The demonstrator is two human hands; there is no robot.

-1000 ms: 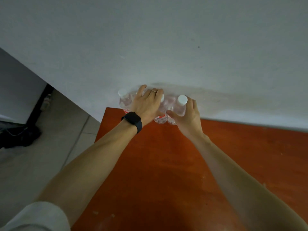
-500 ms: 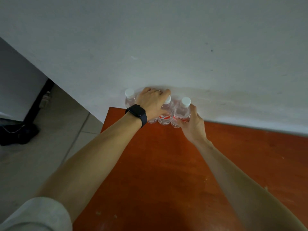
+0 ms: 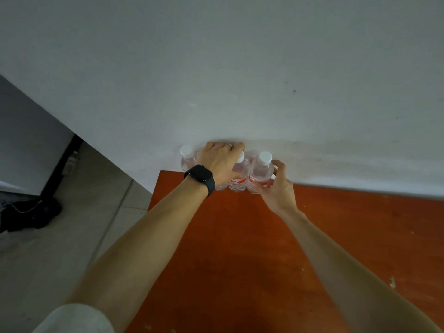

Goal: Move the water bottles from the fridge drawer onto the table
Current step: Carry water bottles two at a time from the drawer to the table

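While the white wall (image 3: 240,68) is backing the orange table (image 3: 240,236), the water bottles (image 3: 260,171) are standing clustered at its far-left corner, the left hand (image 3: 219,162) curling its fingers (image 3: 234,149) over their tops, the right hand (image 3: 278,188) wrapping its fingers (image 3: 280,164) round the rightmost one

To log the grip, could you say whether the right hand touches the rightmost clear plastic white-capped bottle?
Touching: the head view shows the right hand curling fingers round the rightmost clear plastic white-capped bottle.
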